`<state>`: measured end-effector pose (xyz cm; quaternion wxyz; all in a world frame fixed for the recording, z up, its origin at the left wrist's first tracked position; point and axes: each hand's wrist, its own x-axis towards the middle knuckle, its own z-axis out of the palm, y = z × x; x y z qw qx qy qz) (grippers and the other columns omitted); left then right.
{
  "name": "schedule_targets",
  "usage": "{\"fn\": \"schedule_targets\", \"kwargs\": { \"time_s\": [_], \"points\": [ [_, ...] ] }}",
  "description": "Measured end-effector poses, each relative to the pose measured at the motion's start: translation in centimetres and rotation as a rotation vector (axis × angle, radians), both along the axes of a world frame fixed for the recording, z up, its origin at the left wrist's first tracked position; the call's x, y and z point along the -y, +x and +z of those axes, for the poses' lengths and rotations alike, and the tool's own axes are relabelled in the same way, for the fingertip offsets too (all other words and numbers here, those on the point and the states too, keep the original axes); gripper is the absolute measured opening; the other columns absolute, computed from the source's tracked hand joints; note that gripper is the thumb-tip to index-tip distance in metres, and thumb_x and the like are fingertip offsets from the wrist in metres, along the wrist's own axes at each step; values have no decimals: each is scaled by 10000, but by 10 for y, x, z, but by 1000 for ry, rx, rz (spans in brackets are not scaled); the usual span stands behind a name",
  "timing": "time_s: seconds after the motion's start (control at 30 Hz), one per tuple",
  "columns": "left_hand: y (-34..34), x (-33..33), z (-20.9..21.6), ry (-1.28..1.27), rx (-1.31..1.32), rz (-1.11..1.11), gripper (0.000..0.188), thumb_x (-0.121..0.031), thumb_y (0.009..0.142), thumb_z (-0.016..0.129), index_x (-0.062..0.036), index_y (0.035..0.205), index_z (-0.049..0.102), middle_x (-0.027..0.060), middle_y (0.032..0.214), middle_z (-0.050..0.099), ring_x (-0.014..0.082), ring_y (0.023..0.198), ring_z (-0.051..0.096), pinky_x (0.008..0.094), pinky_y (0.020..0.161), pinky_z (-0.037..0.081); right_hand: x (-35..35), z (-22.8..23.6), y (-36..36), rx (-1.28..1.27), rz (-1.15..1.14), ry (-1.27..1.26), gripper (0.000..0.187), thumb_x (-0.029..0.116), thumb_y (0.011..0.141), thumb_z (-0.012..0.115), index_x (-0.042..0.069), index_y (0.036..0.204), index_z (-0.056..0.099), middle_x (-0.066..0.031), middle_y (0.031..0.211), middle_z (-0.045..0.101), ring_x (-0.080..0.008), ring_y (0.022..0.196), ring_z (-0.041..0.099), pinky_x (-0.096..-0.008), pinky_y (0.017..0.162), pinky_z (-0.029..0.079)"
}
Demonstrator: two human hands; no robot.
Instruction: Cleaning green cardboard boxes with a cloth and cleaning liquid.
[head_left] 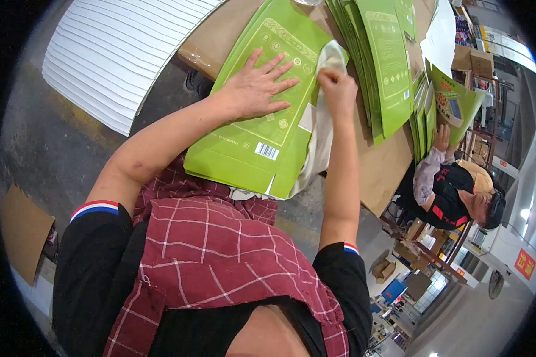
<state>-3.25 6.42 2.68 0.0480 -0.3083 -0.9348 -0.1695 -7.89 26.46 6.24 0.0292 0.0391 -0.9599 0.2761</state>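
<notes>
A stack of flat green printed carton sheets (220, 149) lies on the table in front of me, with a white barcode patch near its close edge. My left hand (259, 86) rests flat on the top sheet with its fingers spread. Along the right side of the stack runs a whitish cloth (322, 128), bunched at its far end and hanging down at its near end. My right hand (339, 92) is closed on this cloth at the sheets' right edge. The fingertips of that hand are partly hidden.
More green carton sheets (384, 77) fan out on the brown tabletop (387, 172) to the right. Beyond them a person (458, 190) handles another green sheet (455, 98). A large stack of white sheets (122, 50) stands at the far left. Cardboard (24, 232) leans at the lower left.
</notes>
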Motion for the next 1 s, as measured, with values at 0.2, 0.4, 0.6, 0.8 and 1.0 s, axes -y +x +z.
{"fn": "schedule_targets", "kwargs": {
  "time_s": [0.2, 0.4, 0.6, 0.8, 1.0],
  "points": [
    [0, -4, 0, -39, 87, -22, 530, -490, 857, 346, -191, 1295, 367, 66, 1387, 267, 228, 1299, 199, 508, 1042, 57, -9, -3, -32, 147, -139, -7, 206, 160, 653, 634, 8, 789, 662, -153, 732, 641, -219, 670, 631, -305, 642, 482],
    [3, 1, -1, -37, 52, 1, 530, -487, 858, 350, -187, 1294, 368, 67, 1386, 270, 231, 1298, 202, 513, 1040, 58, 0, -1, 39, 269, -177, -132, 204, 135, 638, 629, -44, 735, 636, -116, 658, 631, -158, 603, 594, -288, 590, 467],
    [-8, -3, -7, -2, 6, -7, 524, -493, 851, 369, -201, 1286, 380, 73, 1367, 301, 235, 1292, 209, 503, 1034, 84, 2, 6, -30, 146, -179, 60, 225, 158, 629, 637, -47, 721, 628, -166, 641, 617, -223, 568, 595, -331, 593, 476],
    [0, -6, -45, -5, -166, -39, 523, -448, 764, 468, -172, 1207, 461, 90, 1298, 379, 272, 1242, 277, 618, 982, 91, 2, -4, -44, 156, -126, 267, 327, 218, 766, 577, -12, 997, 556, -211, 936, 591, -310, 832, 578, -367, 706, 461],
    [2, -23, -33, 127, 236, -118, 561, -491, 818, 405, -206, 1299, 353, 131, 1412, 172, 315, 1309, 122, 561, 1015, 36, 23, 26, 45, 275, -103, -91, 412, 163, 747, 601, 1, 1116, 512, -211, 1004, 584, -305, 921, 577, -354, 794, 441]
  ]
}}
